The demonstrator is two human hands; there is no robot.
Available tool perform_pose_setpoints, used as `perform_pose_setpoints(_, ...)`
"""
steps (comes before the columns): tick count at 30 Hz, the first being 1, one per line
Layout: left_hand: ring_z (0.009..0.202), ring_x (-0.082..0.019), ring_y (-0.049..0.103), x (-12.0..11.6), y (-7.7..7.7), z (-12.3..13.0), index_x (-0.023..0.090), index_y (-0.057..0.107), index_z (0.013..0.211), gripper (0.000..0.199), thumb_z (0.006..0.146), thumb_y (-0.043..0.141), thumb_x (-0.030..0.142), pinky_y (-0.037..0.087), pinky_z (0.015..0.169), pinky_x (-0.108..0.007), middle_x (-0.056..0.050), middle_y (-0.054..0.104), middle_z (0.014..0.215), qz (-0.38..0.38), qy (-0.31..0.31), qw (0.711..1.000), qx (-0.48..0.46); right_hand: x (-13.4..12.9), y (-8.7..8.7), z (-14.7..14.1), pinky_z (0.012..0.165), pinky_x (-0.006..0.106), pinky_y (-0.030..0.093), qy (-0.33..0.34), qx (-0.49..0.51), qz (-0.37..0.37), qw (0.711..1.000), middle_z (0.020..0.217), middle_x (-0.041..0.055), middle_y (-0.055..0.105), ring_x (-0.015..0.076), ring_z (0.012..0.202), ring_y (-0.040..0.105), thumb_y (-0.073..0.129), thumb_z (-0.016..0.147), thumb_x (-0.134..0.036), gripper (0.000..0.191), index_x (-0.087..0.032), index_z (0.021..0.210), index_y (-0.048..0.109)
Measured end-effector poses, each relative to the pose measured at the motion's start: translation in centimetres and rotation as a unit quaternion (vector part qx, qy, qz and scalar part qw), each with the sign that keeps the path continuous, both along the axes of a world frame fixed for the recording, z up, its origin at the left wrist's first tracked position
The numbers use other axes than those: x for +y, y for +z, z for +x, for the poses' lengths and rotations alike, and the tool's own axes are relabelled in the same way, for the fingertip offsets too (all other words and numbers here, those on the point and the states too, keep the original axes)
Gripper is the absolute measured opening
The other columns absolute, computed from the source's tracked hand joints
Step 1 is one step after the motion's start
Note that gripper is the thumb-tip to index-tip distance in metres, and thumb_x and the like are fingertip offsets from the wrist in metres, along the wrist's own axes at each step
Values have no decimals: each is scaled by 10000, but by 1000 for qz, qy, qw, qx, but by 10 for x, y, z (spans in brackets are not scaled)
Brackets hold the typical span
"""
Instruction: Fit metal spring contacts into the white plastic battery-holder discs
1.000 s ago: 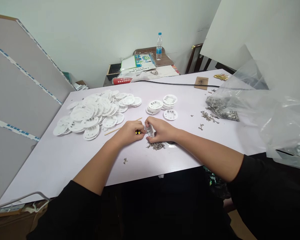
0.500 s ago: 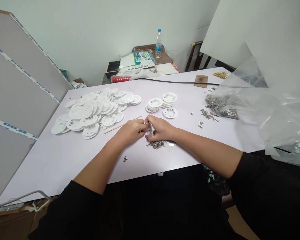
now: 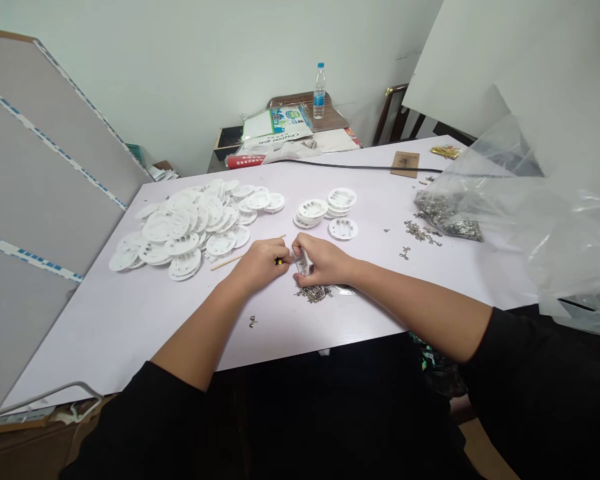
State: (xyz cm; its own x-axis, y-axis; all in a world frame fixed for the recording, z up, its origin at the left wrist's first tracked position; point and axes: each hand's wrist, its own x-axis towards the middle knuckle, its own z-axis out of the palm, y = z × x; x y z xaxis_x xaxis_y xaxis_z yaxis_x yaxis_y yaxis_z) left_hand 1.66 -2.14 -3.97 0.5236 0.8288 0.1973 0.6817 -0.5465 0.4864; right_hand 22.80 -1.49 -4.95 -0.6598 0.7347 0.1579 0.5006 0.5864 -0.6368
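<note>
My right hand [image 3: 325,259] grips a round white plastic disc [image 3: 303,263] on edge between thumb and fingers. Close beside it, my left hand [image 3: 266,261] is closed around a small yellow-and-black object [image 3: 279,262], mostly hidden in the fist; its kind cannot be made out. The left fingertips come right up to the disc. Just below the right hand lies a small heap of shiny metal clips [image 3: 315,293]. Further left, a single metal clip [image 3: 253,321] lies alone on the table.
A big pile of white discs [image 3: 167,225] spreads over the left. Small stacks of discs [image 3: 313,209] stand beyond my hands. A thin wooden stick [image 3: 225,263] lies behind my left hand. On the right are loose clips [image 3: 420,232] and a clear bag of metal parts [image 3: 450,213].
The left hand has drawn slightly away from the disc, and more of the yellow-and-black object shows. The disc stays in my right hand. The whole view has shifted a little.
</note>
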Motion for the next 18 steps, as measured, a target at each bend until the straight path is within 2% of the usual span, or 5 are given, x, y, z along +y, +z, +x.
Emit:
perform_pose_setpoints(11, 645, 20, 434, -3, 5, 3, 130, 714, 688, 124, 743, 604, 112, 326, 666, -146, 14, 630, 739, -21, 35, 999, 6, 0, 0, 1, 662, 211, 312, 2, 3, -4, 1000, 971, 10, 561, 55, 669, 405, 678, 713, -393, 451, -166, 1025, 445)
perform_pose_setpoints(18, 657, 7, 409, -7, 12, 14, 103, 659, 649, 128, 749, 580, 105, 286, 668, -163, 2, 588, 724, -43, 74, 995, 52, 1, -2, -2, 679, 215, 329, 13, 24, -1, 1000, 974, 20, 553, 72, 734, 430, 679, 706, -353, 419, -166, 985, 429)
